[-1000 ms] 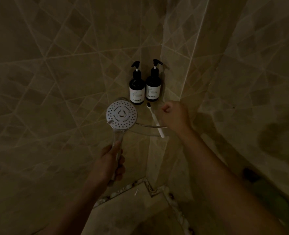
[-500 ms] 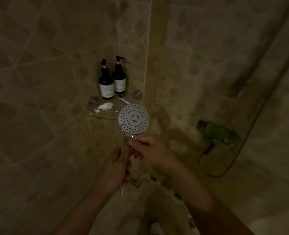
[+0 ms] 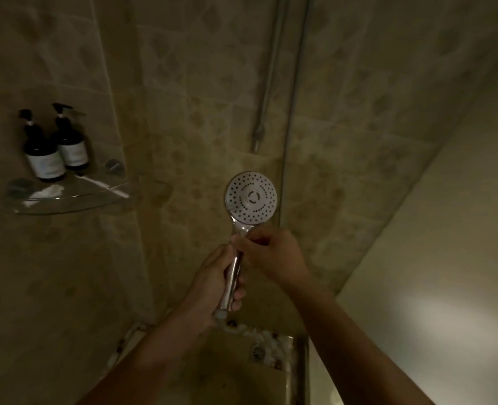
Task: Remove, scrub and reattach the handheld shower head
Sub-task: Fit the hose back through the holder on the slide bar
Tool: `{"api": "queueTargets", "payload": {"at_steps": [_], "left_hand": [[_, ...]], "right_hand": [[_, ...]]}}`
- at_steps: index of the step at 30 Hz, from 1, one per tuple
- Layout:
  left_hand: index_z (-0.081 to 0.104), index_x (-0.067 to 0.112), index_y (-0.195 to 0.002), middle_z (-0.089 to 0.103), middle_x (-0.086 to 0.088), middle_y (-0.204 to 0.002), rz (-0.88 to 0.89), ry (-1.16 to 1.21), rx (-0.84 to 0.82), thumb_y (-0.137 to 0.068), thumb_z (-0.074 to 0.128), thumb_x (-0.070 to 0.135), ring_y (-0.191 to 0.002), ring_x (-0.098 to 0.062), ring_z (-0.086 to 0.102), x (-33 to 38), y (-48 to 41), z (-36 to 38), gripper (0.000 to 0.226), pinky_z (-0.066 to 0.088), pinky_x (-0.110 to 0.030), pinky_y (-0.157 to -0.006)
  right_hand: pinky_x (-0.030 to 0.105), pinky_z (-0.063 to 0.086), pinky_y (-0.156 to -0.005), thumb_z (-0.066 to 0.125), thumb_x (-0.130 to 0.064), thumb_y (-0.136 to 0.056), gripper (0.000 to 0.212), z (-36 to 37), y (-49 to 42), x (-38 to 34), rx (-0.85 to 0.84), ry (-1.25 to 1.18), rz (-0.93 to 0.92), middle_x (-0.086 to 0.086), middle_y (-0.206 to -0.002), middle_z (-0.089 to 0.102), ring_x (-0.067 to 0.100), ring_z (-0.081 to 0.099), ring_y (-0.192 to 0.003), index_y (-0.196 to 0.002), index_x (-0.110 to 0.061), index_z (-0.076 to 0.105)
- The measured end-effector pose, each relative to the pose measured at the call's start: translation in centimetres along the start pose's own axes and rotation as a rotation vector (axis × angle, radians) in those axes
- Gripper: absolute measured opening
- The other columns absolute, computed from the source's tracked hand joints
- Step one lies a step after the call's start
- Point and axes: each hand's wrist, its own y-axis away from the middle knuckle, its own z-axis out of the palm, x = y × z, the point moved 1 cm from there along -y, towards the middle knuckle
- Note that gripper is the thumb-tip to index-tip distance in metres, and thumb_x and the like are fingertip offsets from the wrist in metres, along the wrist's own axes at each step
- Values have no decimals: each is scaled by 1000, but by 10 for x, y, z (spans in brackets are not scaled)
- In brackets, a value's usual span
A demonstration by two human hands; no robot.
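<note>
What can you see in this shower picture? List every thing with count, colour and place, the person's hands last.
round white-faced shower head with chrome handle: one, white and silver, centre, held before the wall
dark pump bottles with white labels: two, black, upright on the shelf, left
clear glass corner shelf: one, clear, left corner
white lump: one, white, on the shelf, too blurred to name
grey metal hose: one, grey, hanging down the wall
round floor drain: one, dark, below the hands
left hand: one, grips the handle's lower part
right hand: one, pinches the handle's top
</note>
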Motion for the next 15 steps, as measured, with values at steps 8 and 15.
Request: {"api": "queueTargets", "payload": {"at_steps": [8, 15], "left_hand": [[64, 15, -76, 45, -3, -60, -106, 200, -312, -87, 52, 56, -36, -11, 38, -16, -18, 98, 44, 32, -19, -33], [66, 15, -83, 55, -3, -66, -71, 113, -329, -96, 47, 51, -44, -14, 45, -3, -29, 113, 42, 36, -22, -38]], "right_hand": [[11, 37, -43, 81, -38, -79, 36, -101, 2, 18, 128, 42, 16, -7, -51, 63, -2, 53, -42, -65, -8, 67], [26, 51, -55, 78, -40, -81, 33, -121, -6, 13, 163, 89, -38, 3, -64, 70, 7, 61, -51, -67, -11, 69]]}}
